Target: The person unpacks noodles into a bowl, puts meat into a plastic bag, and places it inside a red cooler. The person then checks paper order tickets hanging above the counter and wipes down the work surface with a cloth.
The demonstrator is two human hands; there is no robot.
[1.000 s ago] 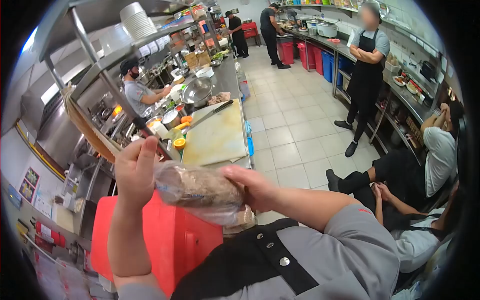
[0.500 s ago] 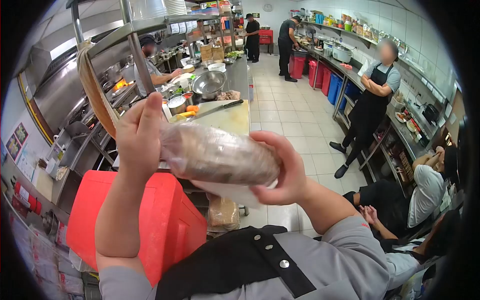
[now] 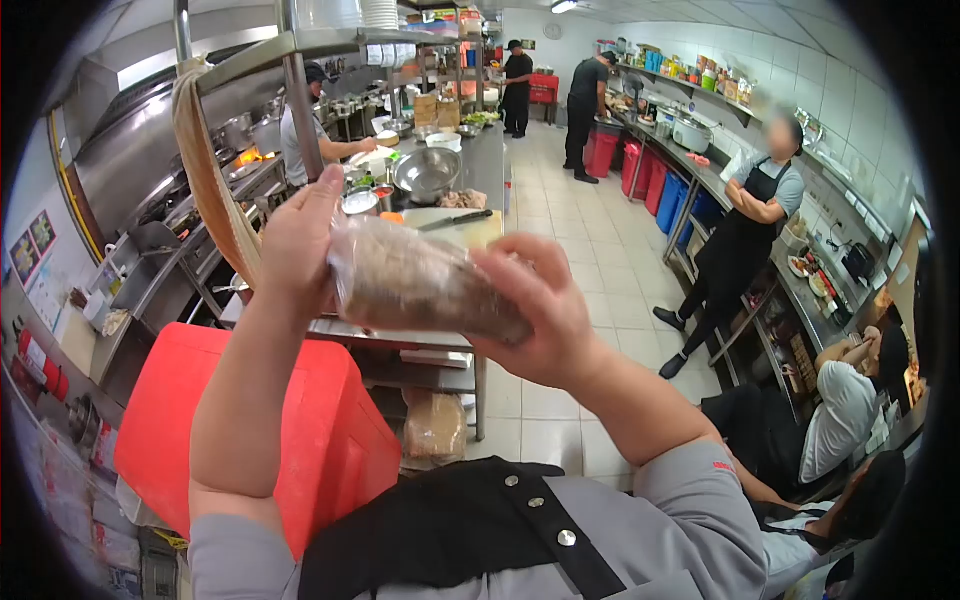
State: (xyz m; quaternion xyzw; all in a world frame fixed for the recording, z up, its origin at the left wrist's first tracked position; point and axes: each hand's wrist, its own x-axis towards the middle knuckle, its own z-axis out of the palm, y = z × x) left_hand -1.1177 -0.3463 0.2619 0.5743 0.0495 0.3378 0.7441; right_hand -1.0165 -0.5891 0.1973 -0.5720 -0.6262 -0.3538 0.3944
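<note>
A clear plastic bag, packed with pale brown contents that I cannot identify, is held up in front of me. It lies nearly level, its right end slightly lower. My left hand is closed around the left end of the bag, thumb pointing up. At the other end my right hand, blurred by motion, grips with curled fingers. Behind the bag are a cutting board and a knife with a black handle, both partly hidden.
Below my left forearm stands a red bin. The steel counter holds a metal bowl. A brown packed bag sits on a low shelf. A person in a black apron stands to the right; two others sit nearby, and several work farther back.
The bag has risen slightly in view and looks more foreshortened, its right end tipped lower. My right hand has moved left and up, closer to my left hand. The camera view has shifted a little.
</note>
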